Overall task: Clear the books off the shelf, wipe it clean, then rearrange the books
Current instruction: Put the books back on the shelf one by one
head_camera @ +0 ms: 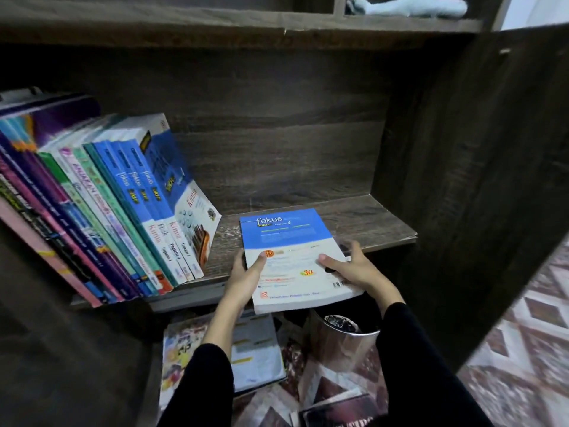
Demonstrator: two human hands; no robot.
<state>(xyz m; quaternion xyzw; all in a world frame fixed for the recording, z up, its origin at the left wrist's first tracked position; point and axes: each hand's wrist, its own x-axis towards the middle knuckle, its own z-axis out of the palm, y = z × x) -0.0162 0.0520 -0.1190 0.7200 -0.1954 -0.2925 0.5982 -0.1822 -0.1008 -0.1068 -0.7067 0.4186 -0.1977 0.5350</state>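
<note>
Item 1: one paperback book, blue over white glossy cover, titled "fokus". It is lying flat on the right half of the shelf. Its long axis is running front to back, the title end pointing at the back panel and the near end overhanging the front edge.

Item 2: my two grips. The left grip is grasping the book's left edge, thumb lying on the cover. The right grip is grasping the right edge likewise. Two black sleeves are covering my forearms.

Item 3: a row of books is standing tilted at the shelf's left end, spines facing out. I am counting three blue "fokus" spines; the rest are blurring past counting.

Item 4: the shelf is showing as dark wood-grain board, with pale specks lying just left of the book.

Item 5: one shiny metal cylinder is standing below the front edge, beside loose books on the floor. One pale blue cloth is lying in the compartment above.
</note>
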